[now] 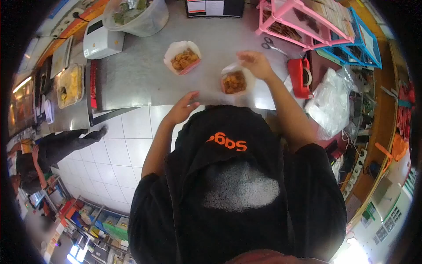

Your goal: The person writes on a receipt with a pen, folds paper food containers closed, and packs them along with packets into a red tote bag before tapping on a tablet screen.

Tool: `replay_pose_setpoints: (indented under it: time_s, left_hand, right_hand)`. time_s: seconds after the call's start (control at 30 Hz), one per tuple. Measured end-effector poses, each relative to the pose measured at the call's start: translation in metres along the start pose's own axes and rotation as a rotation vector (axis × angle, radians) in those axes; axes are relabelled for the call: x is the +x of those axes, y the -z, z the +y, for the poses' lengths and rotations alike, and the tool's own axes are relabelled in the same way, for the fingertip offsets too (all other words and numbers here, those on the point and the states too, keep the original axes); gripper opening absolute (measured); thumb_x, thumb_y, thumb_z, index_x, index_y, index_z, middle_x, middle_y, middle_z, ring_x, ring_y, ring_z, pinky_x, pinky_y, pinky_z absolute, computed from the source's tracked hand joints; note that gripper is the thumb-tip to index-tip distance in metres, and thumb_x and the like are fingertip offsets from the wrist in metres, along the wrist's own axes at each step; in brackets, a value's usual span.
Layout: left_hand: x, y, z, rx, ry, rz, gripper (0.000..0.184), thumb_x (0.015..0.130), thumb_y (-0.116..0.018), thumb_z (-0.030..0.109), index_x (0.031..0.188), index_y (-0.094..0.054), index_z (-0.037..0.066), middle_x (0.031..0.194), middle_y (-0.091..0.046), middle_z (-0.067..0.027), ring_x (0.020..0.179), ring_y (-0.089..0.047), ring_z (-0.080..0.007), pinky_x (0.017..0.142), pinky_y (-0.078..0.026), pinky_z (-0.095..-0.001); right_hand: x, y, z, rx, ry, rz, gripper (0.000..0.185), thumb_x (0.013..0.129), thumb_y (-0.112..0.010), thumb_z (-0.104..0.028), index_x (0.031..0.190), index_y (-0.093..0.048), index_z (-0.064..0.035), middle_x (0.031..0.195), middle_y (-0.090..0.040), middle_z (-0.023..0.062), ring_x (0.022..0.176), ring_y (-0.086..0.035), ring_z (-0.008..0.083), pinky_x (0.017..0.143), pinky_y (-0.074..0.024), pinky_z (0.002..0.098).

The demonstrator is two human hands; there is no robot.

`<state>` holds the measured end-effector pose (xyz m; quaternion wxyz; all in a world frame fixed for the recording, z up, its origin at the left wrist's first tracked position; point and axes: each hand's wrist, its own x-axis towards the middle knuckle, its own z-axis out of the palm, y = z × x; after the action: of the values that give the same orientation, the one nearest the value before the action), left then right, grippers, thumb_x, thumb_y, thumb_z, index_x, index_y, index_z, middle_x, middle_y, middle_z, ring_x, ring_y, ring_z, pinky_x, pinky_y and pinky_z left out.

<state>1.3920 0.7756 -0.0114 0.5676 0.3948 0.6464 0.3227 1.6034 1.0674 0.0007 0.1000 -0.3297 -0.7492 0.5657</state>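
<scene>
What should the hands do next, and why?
Probably start closing the nearer takeaway box with the right hand: the box stands open, browned food pieces lie inside, and that hand is close beside its rim.

Plenty of bare metal on the table (132,77) left of the food boxes, so the left hand (183,108), near the front edge, has an easy way in. There's a decent gap between the left box (177,46) and the right box (249,82) too. The right hand's (256,64) side is way tighter: right box just beside it, then scissors (273,46), red tape dispenser (298,83) and plastic bags (329,105). Pink rack (303,22), black case (215,9) and clear tub (151,22) block the back, white machine (96,42) the far left.
</scene>
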Motion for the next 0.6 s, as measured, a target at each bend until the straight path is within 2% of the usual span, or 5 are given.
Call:
replay_pose_setpoints:
  time_s: [0.13,0.33,0.47,0.53,0.6]
  left_hand:
    - [0.056,-0.025,-0.008,0.129,-0.252,0.038,0.071,0.086,-0.071,0.018,0.145,-0.035,0.003,0.145,-0.042,-0.0196,0.136,-0.039,-0.0334,0.113,-0.031,-0.0382]
    - [0.108,-0.042,0.027,0.41,-0.485,0.113,0.105,0.07,-0.086,0.025,0.151,-0.022,0.005,0.149,-0.037,-0.0213,0.139,-0.037,-0.0313,0.114,-0.03,-0.0387]
    - [0.122,-0.053,0.028,0.127,-0.453,0.023,0.107,0.071,-0.084,0.03,0.153,-0.019,0.006,0.143,-0.043,-0.0245,0.132,-0.045,-0.0359,0.109,-0.038,-0.04]
    - [0.119,-0.059,0.027,0.164,-0.469,0.053,0.107,0.072,-0.083,0.031,0.154,-0.018,0.007,0.138,-0.049,-0.0254,0.127,-0.051,-0.0376,0.104,-0.043,-0.0404]
    - [0.105,-0.069,0.035,0.26,-0.422,0.128,0.1,0.077,-0.077,0.037,0.154,-0.019,0.009,0.132,-0.051,-0.0251,0.117,-0.056,-0.0383,0.098,-0.047,-0.0423]
  right_hand:
    - [-0.029,0.013,-0.012,-0.104,0.043,0.144,0.065,0.073,-0.083,-0.029,0.129,-0.06,-0.0076,0.129,-0.061,0.0166,0.119,-0.057,0.0291,0.103,-0.044,0.039]
    - [-0.087,-0.036,-0.033,-0.6,-0.01,0.218,0.126,0.053,-0.092,-0.045,0.146,-0.024,0.0073,0.144,-0.042,0.023,0.134,-0.041,0.0379,0.11,-0.0366,0.045]
    - [-0.086,-0.05,-0.036,-0.418,-0.275,0.275,0.101,0.063,-0.086,-0.034,0.142,-0.037,0.0032,0.144,-0.044,0.0208,0.134,-0.04,0.0387,0.106,-0.0416,0.0453]
    - [-0.084,-0.05,-0.014,-0.544,-0.004,0.229,0.064,0.07,-0.077,-0.022,0.129,-0.057,-0.0048,0.134,-0.053,0.0166,0.124,-0.05,0.0361,0.1,-0.0467,0.0431]
    - [-0.09,-0.052,-0.026,-0.62,0.061,0.252,0.051,0.071,-0.074,-0.019,0.12,-0.063,-0.0073,0.126,-0.057,0.0153,0.116,-0.054,0.0341,0.097,-0.0478,0.0422]
